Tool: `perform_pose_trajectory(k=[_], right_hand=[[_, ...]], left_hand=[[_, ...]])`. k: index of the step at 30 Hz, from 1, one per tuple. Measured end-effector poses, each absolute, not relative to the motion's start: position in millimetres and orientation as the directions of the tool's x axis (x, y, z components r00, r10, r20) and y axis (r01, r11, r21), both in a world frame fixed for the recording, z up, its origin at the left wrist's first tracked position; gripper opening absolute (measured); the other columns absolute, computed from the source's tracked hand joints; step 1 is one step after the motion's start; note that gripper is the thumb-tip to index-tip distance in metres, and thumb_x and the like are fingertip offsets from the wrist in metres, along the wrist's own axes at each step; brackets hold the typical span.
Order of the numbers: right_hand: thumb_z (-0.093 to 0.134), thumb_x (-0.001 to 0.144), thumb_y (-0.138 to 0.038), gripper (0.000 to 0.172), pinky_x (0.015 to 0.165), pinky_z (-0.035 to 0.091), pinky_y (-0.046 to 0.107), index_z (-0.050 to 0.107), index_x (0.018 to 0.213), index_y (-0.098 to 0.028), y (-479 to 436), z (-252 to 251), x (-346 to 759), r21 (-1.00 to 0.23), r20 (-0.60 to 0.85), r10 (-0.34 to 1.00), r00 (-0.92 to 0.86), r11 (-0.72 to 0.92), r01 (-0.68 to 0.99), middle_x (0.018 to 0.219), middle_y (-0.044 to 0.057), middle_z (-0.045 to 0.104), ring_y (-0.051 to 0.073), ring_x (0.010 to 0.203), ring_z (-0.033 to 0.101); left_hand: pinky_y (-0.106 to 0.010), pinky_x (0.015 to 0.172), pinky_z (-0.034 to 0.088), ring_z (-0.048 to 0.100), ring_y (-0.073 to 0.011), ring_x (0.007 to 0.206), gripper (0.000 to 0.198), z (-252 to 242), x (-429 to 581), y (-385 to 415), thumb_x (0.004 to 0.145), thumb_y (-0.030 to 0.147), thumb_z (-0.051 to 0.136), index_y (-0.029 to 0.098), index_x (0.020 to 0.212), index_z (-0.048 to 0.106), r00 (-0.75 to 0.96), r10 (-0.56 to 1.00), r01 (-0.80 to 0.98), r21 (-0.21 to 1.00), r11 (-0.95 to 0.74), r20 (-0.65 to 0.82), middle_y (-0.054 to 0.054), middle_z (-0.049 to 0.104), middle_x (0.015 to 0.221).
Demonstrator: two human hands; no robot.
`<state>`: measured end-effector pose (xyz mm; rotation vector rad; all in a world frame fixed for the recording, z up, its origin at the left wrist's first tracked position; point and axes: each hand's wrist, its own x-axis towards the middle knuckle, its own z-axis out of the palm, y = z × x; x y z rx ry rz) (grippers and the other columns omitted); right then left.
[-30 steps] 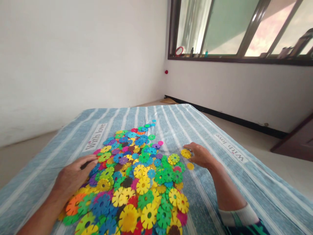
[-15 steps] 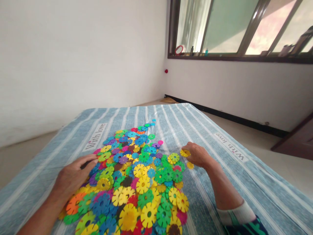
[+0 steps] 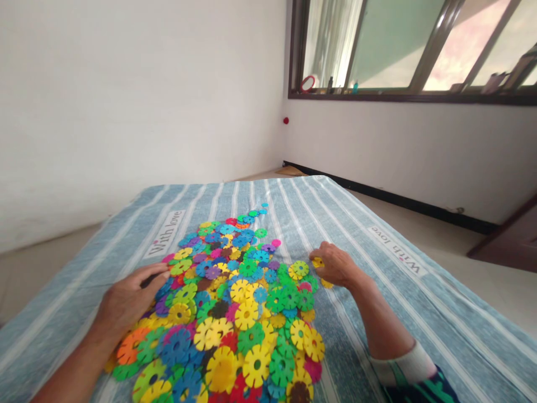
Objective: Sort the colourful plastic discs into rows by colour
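Note:
A heap of plastic snowflake discs [image 3: 245,316], flat notched rounds in many colours, covers the near middle of the striped cloth. At the heap's left edge rests my left hand [image 3: 132,294], its fingers bent and its thumb a little apart, touching the outer discs. Nothing held shows in it, though the fingertips are partly hidden. My right hand [image 3: 335,264] is to the right of the heap, its fingers curled down over a yellow snowflake disc [image 3: 319,262]. Under that palm, a second yellow disc [image 3: 326,284] is partly covered.
The blue and white striped cloth [image 3: 377,280] drapes over a broad bed-like surface. A few blue discs [image 3: 263,211] trail off the heap's far end. Beyond stand white walls and a window [image 3: 390,50] with small items on its sill.
My right hand has closed in slightly over the yellow disc, covering more of it. My left hand stays at the heap's left edge; the view has shifted a little.

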<state>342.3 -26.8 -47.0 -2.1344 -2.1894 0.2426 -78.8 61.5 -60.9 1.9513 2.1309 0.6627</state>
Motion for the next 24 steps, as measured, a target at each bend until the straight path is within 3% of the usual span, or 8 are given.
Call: perform_pose_trajectory(k=[10,15,21,24], right_hand=[[0.05,0.078,-0.014,0.028,0.076,0.038,0.026,0.069,0.097,-0.022,-26,-53,342,-0.166,-0.033,0.999,0.004,-0.01,0.986,0.098,0.007,0.059,0.02,0.095,0.057],[0.056,0.079,-0.024,0.036,0.076,0.039,0.027,0.065,0.113,-0.022,-37,-35,344,-0.215,-0.035,0.999,0.013,-0.02,0.976,0.105,0.008,0.06,0.021,0.096,0.058],[0.068,0.071,-0.029,0.025,0.066,0.038,0.025,0.069,0.096,-0.022,-89,-4,325,-0.371,-0.113,0.976,-0.186,0.132,0.919,0.091,0.002,0.068,0.016,0.079,0.061],[0.076,0.065,-0.039,0.033,0.063,0.035,0.026,0.068,0.093,-0.023,-115,-7,306,-0.383,-0.183,0.95,-0.253,0.168,0.908,0.09,0.002,0.069,0.018,0.079,0.061]], left_hand=[[-0.034,0.092,0.048,0.066,-0.0245,0.097,0.048,-64,-81,61,0.075,0.051,0.045,0.021,0.102,0.07,-0.093,0.973,0.902,0.431,-0.007,0.211,-0.002,0.071,0.114],[-0.034,0.093,0.048,0.066,-0.0239,0.097,0.048,-63,-76,60,0.076,0.05,0.045,0.02,0.104,0.07,-0.093,0.976,0.9,0.437,-0.004,0.199,-0.002,0.07,0.115],[-0.036,0.094,0.047,0.065,-0.0251,0.101,0.048,-61,-75,59,0.075,0.048,0.045,0.02,0.105,0.069,-0.112,0.978,0.894,0.447,0.022,0.176,-0.003,0.071,0.115],[-0.035,0.093,0.048,0.065,-0.0249,0.101,0.047,-63,-76,60,0.074,0.048,0.046,0.02,0.104,0.07,-0.107,0.976,0.889,0.457,0.007,0.192,-0.002,0.071,0.114]])
